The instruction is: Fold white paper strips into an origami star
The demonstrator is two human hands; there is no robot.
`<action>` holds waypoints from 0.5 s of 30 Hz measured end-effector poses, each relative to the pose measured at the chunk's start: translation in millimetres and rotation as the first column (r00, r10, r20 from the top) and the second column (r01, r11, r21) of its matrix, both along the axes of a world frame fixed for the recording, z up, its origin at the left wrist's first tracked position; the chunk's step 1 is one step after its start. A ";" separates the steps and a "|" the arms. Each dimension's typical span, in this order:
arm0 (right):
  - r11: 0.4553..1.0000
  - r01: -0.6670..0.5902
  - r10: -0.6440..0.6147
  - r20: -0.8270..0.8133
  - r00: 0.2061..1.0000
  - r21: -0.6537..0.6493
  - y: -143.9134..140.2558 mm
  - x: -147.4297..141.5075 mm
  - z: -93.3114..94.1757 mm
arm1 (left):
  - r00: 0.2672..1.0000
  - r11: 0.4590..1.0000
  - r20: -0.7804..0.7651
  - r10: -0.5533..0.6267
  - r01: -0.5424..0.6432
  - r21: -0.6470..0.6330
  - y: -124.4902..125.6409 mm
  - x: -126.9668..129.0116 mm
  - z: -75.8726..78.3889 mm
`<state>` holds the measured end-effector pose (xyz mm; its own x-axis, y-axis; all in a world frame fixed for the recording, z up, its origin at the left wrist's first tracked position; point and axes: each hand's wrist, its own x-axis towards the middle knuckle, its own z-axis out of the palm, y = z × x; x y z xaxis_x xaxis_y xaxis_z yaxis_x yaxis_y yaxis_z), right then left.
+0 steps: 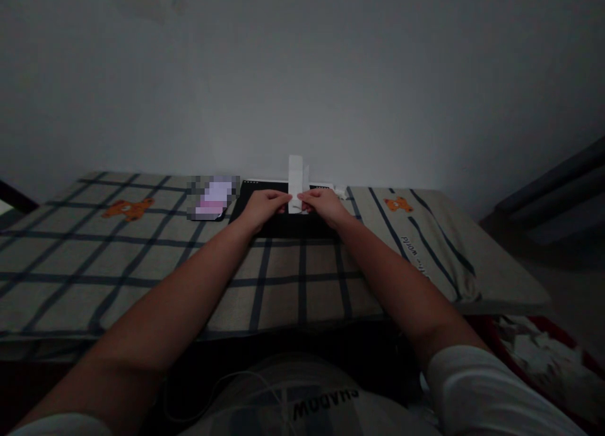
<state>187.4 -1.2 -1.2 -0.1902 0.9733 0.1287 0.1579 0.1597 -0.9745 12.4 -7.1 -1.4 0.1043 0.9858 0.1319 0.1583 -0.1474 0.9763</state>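
A folded white paper strip (295, 174) stands upright in front of me, its lower end creased or overlapped. My left hand (265, 208) pinches its lower left edge between thumb and forefinger. On the other side, my right hand (325, 204) grips the same lower part, fingers closed. Beneath both hands lies a flat black notebook or pad (295, 229) with a pale strip along its far edge. The inner fingers of each hand are partly hidden.
Left of the black pad rests a phone (215, 196), its lit screen partly pixelated. A checked cloth (179, 285) with bear prints covers the table, which meets a plain wall (302, 77). A small white item (339, 191) sits behind my right hand. Below right, a red bin (496, 341) holds crumpled paper.
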 end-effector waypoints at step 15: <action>1.000 -0.014 0.014 0.012 1.000 0.011 3.0 2.3 -4.3 | 0.999 0.999 0.012 -0.036 0.037 -0.016 0.6 -0.5 -2.3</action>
